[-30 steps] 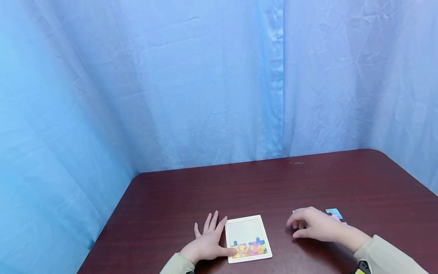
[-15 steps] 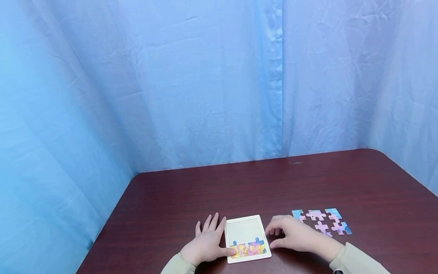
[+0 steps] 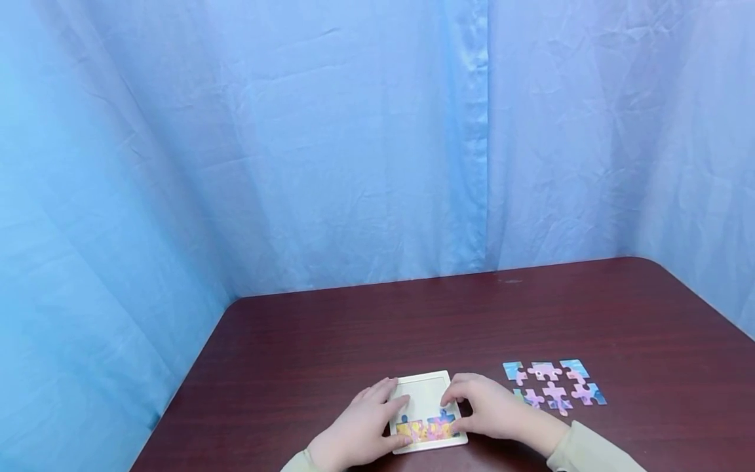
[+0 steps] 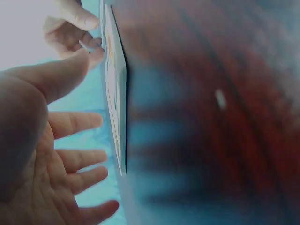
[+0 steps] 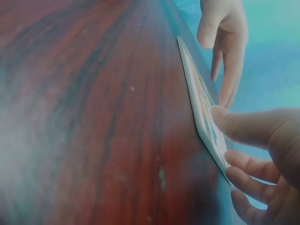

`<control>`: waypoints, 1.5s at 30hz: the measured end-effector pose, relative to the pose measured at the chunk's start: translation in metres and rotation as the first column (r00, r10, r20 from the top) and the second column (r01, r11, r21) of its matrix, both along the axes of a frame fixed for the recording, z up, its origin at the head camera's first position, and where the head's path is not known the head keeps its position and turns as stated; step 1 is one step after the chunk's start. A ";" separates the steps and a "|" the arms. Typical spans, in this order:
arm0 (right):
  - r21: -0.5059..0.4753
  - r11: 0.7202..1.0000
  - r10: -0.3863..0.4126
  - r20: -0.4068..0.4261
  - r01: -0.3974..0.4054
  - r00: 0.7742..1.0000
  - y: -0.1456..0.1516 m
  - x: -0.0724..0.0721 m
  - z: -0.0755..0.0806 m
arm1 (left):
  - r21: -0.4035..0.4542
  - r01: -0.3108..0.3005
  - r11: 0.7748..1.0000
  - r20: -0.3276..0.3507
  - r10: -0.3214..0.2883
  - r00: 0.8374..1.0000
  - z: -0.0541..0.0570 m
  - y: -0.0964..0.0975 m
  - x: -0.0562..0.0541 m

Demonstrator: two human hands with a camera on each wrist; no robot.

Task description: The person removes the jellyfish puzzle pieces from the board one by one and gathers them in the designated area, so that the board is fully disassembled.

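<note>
A cream puzzle tray (image 3: 420, 449) lies flat on the table, with joined yellow, pink and blue jigsaw pieces (image 3: 433, 428) along its near side. My left hand (image 3: 362, 426) is at the tray's left side, its thumb over the lower left corner and a finger above the bare part. From the right, my right hand (image 3: 492, 406) reaches over the tray's edge; its thumb is by the right-hand piece and its fingers are bent above. No loose piece shows clearly in either hand. Both wrist views show the tray (image 4: 117, 89) edge-on, with spread left fingers (image 4: 79, 159) in the left one.
To the right of the tray, several loose pink and blue jigsaw pieces (image 3: 544, 371) lie in two rows on the dark red-brown table (image 3: 330, 334). Blue curtains (image 3: 354, 164) hang behind the table and at its sides.
My right hand has moved left from the loose pieces to the tray's right side, uncovering those pieces. My left hand has shifted right, its fingers now over the tray's left part.
</note>
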State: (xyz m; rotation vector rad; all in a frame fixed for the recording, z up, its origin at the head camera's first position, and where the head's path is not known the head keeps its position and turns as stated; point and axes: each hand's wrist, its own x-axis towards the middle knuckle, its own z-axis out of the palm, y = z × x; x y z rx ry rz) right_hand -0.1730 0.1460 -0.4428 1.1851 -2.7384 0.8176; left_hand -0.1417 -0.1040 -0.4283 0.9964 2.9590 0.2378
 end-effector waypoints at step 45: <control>0.029 0.998 -0.064 0.025 0.063 0.998 -0.015 0.002 -0.002 | -0.108 0.162 0.981 0.103 -0.151 0.983 -0.001 0.014 0.011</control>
